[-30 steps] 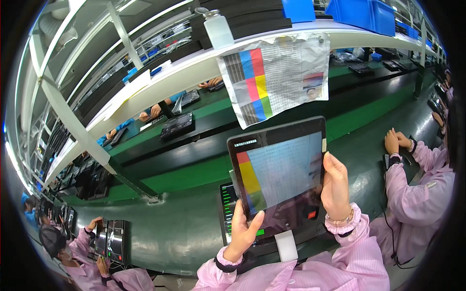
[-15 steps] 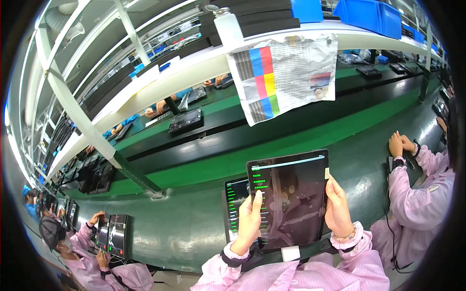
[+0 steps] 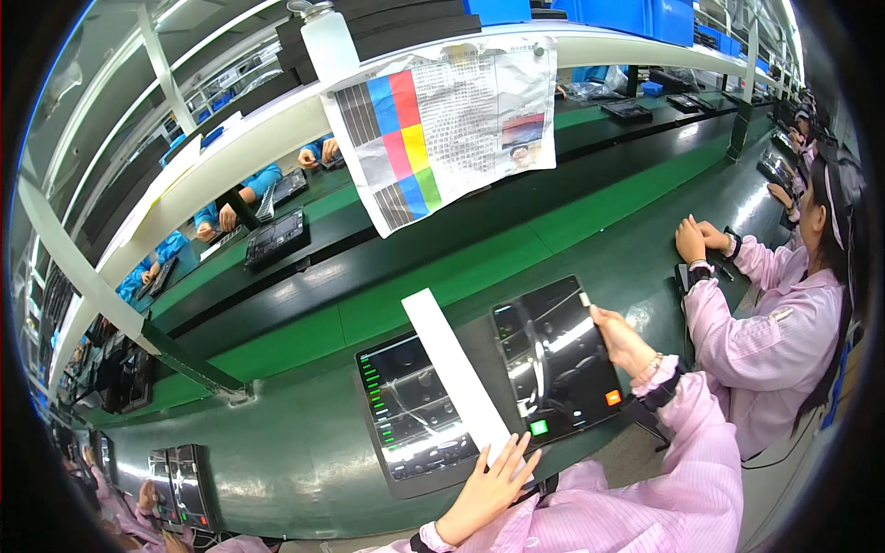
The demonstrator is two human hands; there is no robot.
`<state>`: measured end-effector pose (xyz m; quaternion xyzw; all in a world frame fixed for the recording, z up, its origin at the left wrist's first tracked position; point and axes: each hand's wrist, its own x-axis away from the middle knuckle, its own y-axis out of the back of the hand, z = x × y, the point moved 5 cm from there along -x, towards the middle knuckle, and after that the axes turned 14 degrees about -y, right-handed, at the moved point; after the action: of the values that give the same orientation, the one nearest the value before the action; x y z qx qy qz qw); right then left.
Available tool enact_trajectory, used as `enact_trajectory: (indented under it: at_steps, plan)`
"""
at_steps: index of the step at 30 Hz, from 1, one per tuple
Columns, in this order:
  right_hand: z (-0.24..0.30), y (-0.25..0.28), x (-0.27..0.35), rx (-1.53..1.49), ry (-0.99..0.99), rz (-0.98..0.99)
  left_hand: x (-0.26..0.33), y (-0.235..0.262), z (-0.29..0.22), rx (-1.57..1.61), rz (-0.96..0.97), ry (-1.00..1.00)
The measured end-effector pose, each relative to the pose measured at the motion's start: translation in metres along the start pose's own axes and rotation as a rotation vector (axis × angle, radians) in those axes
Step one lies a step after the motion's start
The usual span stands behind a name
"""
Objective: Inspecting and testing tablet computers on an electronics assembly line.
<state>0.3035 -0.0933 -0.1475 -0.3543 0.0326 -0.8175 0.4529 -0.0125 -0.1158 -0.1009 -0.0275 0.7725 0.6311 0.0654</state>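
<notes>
A black tablet with a dark, glossy screen shows a green and an orange square near its lower edge. My right hand grips its upper right edge, fingers closed at the rim. My left hand lies with fingers spread over the near end of a long white strip. That strip runs slantwise between the held tablet and a second tablet, whose screen has green lines of text down its left side. What lies under my left palm is hidden.
A green bench runs along my front. Beyond it, a printed colour sheet hangs from a white shelf bearing a white bottle and blue bins. A pink-sleeved co-worker sits at right; another works with tablets at left.
The tablet has gone from both hands to my right hand, lower and tilted, its screen changed. My left hand has let go of it and moved onto the white strip, now uncovered. The view has shifted right.
</notes>
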Motion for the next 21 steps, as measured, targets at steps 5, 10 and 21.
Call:
enact_trajectory:
  at_steps: [5,10,21]
  plan:
    - [0.006,-0.047,-0.001,0.027,0.084,-0.129,0.006,0.002,0.014,0.005,-0.059,-0.014]
    - [0.0,-0.073,0.057,0.881,0.601,-0.088,0.015,-0.007,0.018,0.134,-0.203,0.046]
    - [-0.028,-0.016,0.075,0.878,0.359,-0.246,-0.063,0.013,-0.021,0.062,-0.084,-0.36]
